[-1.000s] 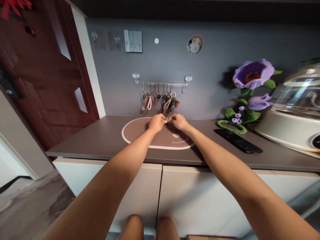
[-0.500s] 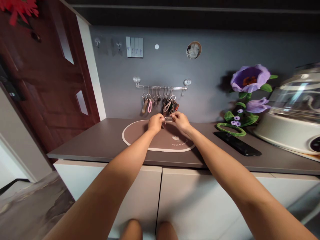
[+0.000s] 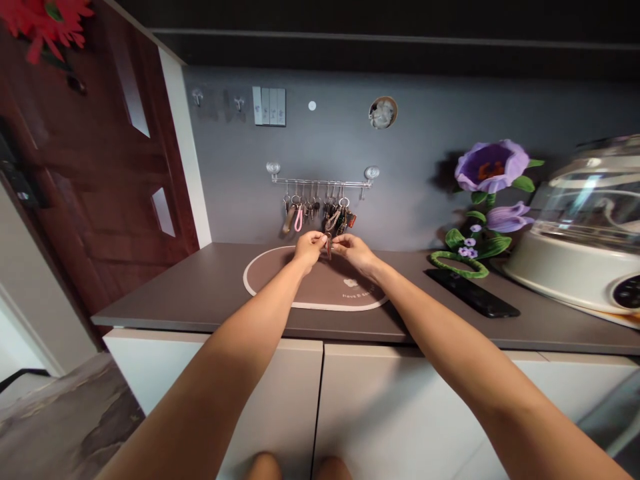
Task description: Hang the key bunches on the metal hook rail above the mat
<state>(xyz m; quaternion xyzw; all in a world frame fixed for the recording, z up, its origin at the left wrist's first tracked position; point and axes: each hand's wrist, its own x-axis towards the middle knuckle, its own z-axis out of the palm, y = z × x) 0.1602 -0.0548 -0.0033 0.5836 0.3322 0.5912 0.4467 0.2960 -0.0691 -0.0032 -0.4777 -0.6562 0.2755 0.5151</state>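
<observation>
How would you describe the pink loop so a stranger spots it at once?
On the grey wall above the brown counter, find the clear rail hung with keys. Left of its middle, just above the left hand in view, is the pink loop. A tan strap hangs at its left; nothing else on the rail is pink.

Dim overall; a diagonal shadow crosses the flat white cabinet door (image 3: 395,407) at lower centre; edges look stretched.

Dark grey-brown countertop (image 3: 165,287) bearing, left to right, an oval brown mat (image 3: 280,280) with a pale border, a black phone (image 3: 473,293) lying flat, a purple flower ornament (image 3: 493,167) on a looped green base, and a pale, clear-covered appliance (image 3: 565,260).
</observation>
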